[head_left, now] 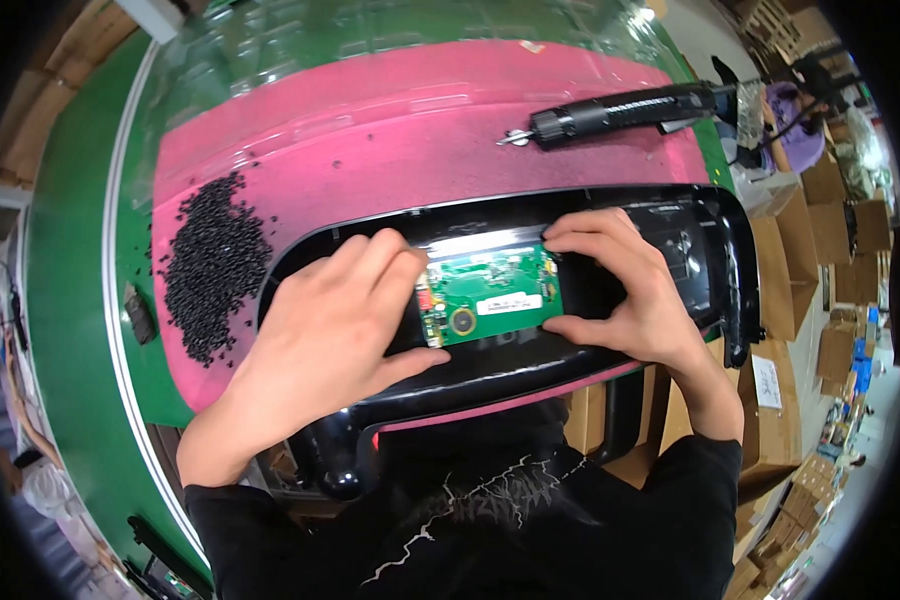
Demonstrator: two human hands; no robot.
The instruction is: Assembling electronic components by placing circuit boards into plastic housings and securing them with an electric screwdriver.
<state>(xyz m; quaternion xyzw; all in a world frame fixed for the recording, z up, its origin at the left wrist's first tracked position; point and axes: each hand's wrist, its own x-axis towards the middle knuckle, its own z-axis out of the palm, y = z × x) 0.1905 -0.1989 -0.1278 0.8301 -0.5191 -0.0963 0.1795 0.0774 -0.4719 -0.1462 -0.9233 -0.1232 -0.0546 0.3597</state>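
A green circuit board (505, 285) with a white label and a round buzzer-like part lies over a long black plastic housing (460, 385). My left hand (345, 310) grips the board's left edge, thumb at the near corner and fingers at the far one. At the opposite edge, my right hand (625, 285) pinches the board between thumb and fingers. Whether the board rests on the housing or is held just above it, I cannot tell. The housing's curved rim runs around behind both hands and bends down at each end.
A heap of small black screws (215, 265) lies on the pink mat (420, 140) at left, beside a dark lump (140, 314) on the green table (70, 250). A black electric screwdriver (620, 112) lies at the far right. Cardboard boxes (785, 250) stand on the right; another person (795, 125) is beyond.
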